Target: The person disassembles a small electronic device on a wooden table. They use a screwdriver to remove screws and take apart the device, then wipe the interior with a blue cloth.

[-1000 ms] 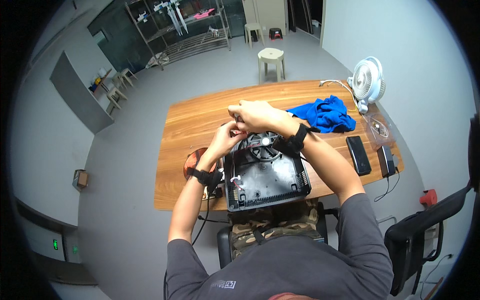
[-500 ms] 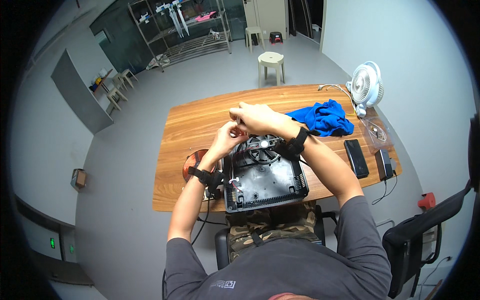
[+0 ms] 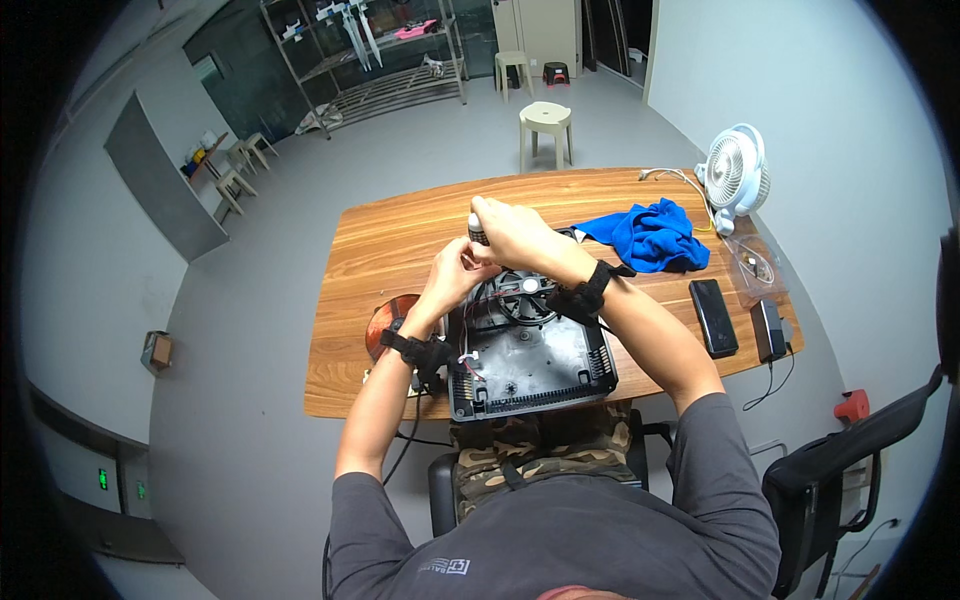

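A black plastic housing (image 3: 530, 365), open side up, lies at the table's front edge; it looks like the bottom shell of an induction cooker. Inside it sit a round cooling fan (image 3: 528, 297) and thin wires with a white plug (image 3: 468, 357). My right hand (image 3: 520, 238) is closed round the upright handle of a screwdriver (image 3: 478, 232), black with a pale top, over the housing's far left corner. Just below, my left hand (image 3: 460, 275) has its fingers pinched together at that corner. What they hold, and the screwdriver's tip, are hidden.
A copper coil disc (image 3: 388, 328) lies left of the housing. To the right are a blue cloth (image 3: 655, 238), a phone (image 3: 712, 318), a small black box (image 3: 769, 330) with a cable, a clear bag (image 3: 752, 268) and a white fan (image 3: 735, 175). Straps with dark devices circle both wrists.
My right hand has shifted a little and turned, so the screwdriver's handle now shows more fully and upright. My left hand stays pinched at the corner. The housing has not moved.
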A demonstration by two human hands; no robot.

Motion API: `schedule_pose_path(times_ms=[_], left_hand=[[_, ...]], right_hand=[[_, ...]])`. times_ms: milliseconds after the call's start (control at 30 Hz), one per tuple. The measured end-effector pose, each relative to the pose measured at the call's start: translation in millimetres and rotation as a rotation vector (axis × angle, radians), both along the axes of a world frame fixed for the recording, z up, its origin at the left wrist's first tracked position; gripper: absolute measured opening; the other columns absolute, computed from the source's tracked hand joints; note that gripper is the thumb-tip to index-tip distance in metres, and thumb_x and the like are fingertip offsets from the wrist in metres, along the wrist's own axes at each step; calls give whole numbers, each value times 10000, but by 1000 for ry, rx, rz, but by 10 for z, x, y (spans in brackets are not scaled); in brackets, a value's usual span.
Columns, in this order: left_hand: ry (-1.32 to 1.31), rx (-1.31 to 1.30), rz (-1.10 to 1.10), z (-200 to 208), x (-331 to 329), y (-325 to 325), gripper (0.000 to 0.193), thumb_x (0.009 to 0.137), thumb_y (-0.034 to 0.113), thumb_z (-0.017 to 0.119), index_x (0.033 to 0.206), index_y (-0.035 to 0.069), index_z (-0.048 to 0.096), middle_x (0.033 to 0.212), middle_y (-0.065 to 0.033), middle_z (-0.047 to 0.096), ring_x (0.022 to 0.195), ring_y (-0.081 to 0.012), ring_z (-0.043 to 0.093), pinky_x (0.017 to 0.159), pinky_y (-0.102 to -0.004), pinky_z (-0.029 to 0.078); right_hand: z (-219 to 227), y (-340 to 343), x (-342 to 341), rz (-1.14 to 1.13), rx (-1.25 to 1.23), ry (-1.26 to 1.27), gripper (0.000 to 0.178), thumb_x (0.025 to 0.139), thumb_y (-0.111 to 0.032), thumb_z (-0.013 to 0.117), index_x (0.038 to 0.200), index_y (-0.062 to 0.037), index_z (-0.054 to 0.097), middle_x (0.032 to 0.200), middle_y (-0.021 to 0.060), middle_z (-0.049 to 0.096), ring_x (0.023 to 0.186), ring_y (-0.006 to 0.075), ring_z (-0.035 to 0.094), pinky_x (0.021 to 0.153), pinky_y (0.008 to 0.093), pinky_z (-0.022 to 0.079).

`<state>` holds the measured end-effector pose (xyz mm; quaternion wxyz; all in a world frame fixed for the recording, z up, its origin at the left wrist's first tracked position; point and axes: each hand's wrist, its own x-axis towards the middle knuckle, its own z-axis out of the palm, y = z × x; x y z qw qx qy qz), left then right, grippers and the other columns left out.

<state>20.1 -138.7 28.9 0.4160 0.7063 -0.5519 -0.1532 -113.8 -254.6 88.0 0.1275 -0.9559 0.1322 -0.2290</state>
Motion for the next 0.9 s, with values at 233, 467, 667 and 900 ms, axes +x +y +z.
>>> schedule_pose_path(times_ms=[233,467,667,900], left_hand=[[40,-69,-74,-210,177,-22,336,806,236,859,977,7,681,882,-103,735,786,-170,682,732,-331,552],[-16,-65,21,-168,55,-50,324,815,224,847,1008,14,693,868,-96,732,767,-152,673,712,-328,549],[50,-88,-133,-107,94,33,195,875,124,778,1027,28,703,877,-71,736,779,-130,665,733,-308,548],[76,-103,-105,-50,27,27,161,875,105,779,1005,35,715,888,-48,739,786,-111,657,743,-293,543]], right_hand=[[88,126,-51,-3,22,-2,466,855,-314,730,1110,-20,472,1020,241,649,920,467,652,786,515,546],[-49,29,29,7,136,-91,530,835,-289,775,1148,18,477,1001,285,666,976,479,650,806,524,536],[-80,74,-4,30,139,-193,551,828,-276,794,1169,22,481,1010,288,657,992,491,634,836,513,529],[-115,19,23,28,166,-186,498,833,-245,802,1133,20,505,1011,284,657,986,479,639,823,491,534]])
